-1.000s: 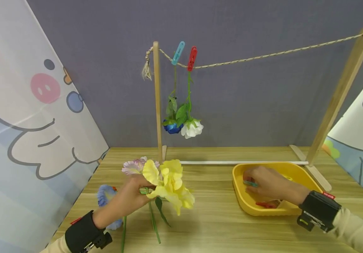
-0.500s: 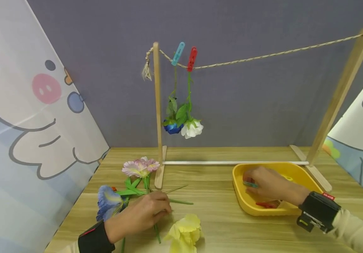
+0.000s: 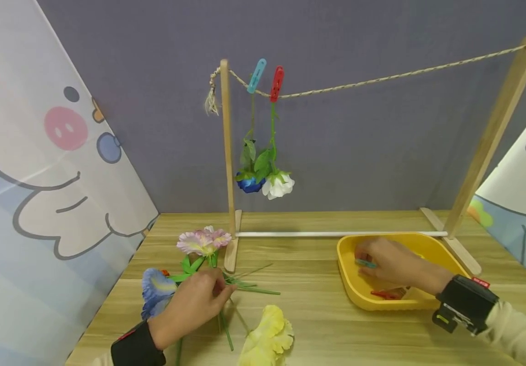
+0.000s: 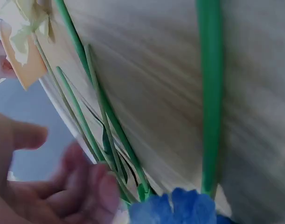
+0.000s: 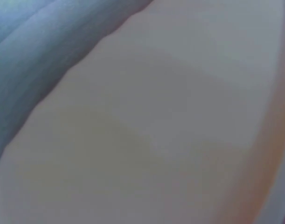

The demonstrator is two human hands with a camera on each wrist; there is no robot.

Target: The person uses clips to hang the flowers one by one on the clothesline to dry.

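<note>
The left hand [image 3: 194, 305] pinches green stems [image 3: 226, 310] on the table [image 3: 318, 315]; the yellow flower [image 3: 266, 341] lies at its four o'clock, stem running toward the fingers. The right hand [image 3: 391, 264], well apart at three o'clock, grips a teal clothespin [image 3: 364, 263] inside the yellow tray [image 3: 350, 292].

head view above the table [image 3: 318, 305] facing the rack, left wrist view close over stems [image 4: 109, 135] beside it, right wrist view blurred

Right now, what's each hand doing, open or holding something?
Left hand: fingers curled onto the green stems, apparently pinching them.
Right hand: holding a teal clothespin in the yellow tray.
</note>
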